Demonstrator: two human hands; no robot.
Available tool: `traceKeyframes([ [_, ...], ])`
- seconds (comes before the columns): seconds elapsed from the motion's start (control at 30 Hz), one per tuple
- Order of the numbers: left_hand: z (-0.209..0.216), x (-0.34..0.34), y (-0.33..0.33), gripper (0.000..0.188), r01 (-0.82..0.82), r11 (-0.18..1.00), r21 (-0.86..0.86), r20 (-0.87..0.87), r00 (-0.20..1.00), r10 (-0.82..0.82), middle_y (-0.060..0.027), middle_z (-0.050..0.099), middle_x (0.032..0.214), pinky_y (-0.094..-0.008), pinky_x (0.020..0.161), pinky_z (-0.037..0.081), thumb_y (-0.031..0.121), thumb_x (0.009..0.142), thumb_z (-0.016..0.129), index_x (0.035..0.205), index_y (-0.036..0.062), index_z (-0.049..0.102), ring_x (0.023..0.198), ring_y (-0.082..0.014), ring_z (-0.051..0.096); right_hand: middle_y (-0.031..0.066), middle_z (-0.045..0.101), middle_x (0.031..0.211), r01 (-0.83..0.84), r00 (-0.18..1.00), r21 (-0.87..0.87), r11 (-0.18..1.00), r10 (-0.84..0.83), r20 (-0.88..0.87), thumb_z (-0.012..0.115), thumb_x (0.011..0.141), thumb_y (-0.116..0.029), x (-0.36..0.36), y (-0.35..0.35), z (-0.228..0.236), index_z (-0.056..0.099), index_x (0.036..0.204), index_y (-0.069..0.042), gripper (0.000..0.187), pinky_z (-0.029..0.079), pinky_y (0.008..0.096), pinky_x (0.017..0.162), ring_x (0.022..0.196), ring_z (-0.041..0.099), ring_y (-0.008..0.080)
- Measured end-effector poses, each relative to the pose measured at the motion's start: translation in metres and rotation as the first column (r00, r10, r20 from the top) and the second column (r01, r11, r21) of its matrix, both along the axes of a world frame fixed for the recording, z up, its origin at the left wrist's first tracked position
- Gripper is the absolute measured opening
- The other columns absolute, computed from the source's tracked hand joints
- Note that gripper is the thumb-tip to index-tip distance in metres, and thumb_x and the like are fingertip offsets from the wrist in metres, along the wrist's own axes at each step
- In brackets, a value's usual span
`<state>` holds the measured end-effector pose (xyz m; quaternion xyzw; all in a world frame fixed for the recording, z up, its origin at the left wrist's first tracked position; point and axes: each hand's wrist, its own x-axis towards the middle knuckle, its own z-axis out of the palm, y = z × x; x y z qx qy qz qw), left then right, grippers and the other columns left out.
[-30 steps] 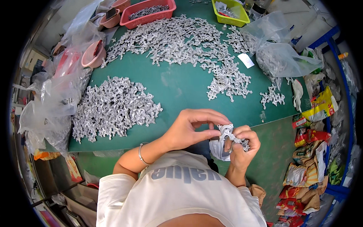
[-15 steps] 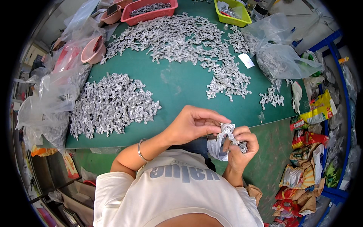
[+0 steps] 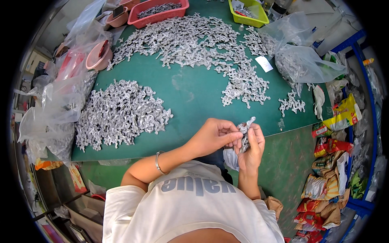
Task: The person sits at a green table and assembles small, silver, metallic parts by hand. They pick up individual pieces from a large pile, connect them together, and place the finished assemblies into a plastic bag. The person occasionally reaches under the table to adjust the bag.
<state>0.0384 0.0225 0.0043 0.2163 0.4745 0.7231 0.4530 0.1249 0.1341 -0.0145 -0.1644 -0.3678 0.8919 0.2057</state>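
Note:
Both of my hands meet just past the near edge of the green table (image 3: 190, 87). My left hand (image 3: 221, 137) pinches a small silvery cast-metal part (image 3: 245, 128) from its left side. Around the same part's right side and lower end, my right hand (image 3: 253, 148) closes its fingers; the part stands tilted with one tip pointing up. Whether more than one part is in the hands is hidden by the fingers. To the left lies a heap of similar metal parts (image 3: 123, 115). A wider spread of them (image 3: 190, 40) covers the far side of the table.
Pink tray (image 3: 158, 14) and yellow-green basket (image 3: 250, 14) stand at the back. Clear plastic bags (image 3: 52, 109) line the left; another bag of parts (image 3: 296, 65) sits right, near a white paper slip (image 3: 264, 64). Coloured packets (image 3: 324, 182) fill a blue-framed rack.
The metal part has been turned and now points upward, slightly higher. My right hand has rotated upright with its fingers raised; my left hand has shifted slightly right.

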Motion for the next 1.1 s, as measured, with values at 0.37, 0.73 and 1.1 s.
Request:
traceKeyframes([
  [0.37, -0.081, -0.046, 0.021, 0.035, -0.623, 0.770, -0.137, -0.931, 0.347, 0.115, -0.0128, 0.052, 0.093, -0.0337, 0.074, 0.042, 0.010, 0.069, 0.067, 0.100, 0.0000, 0.052, 0.086, -0.0286, 0.050, 0.0134, 0.054, 0.094, 0.069, 0.990, -0.265, 0.962, -0.099, -0.103, 0.047, 0.082, -0.008, -0.011, 0.025, -0.028, 0.041, 0.109, -0.006, 0.028, 0.043, 0.0225, 0.043, 0.068, 0.052, 0.0189],
  [0.73, -0.098, -0.056, 0.027, 0.032, -0.569, 0.809, -0.146, -0.750, 0.597, 0.284, -0.0110, 0.053, 0.096, -0.0323, 0.075, 0.046, 0.006, 0.072, 0.065, 0.100, -0.0040, 0.054, 0.087, -0.0232, 0.055, 0.0113, 0.050, 0.091, -0.107, 0.986, -0.365, 0.925, 0.052, -0.157, 0.045, 0.085, -0.009, -0.013, 0.033, -0.046, 0.039, 0.111, -0.006, 0.027, 0.040, 0.0213, 0.039, 0.066, 0.049, 0.0173],
  [1.1, -0.090, -0.070, 0.012, 0.027, -0.459, 0.888, 0.035, 0.488, 0.783, 0.385, -0.0098, 0.057, 0.097, -0.0295, 0.081, 0.048, 0.002, 0.081, 0.054, 0.107, -0.0057, 0.050, 0.087, -0.0174, 0.057, 0.0017, 0.037, 0.076, -0.251, 0.961, -0.607, 0.754, 0.120, -0.249, 0.039, 0.092, -0.018, -0.015, 0.034, -0.065, 0.047, 0.104, -0.007, 0.017, 0.037, 0.0193, 0.041, 0.069, 0.036, 0.0119],
])
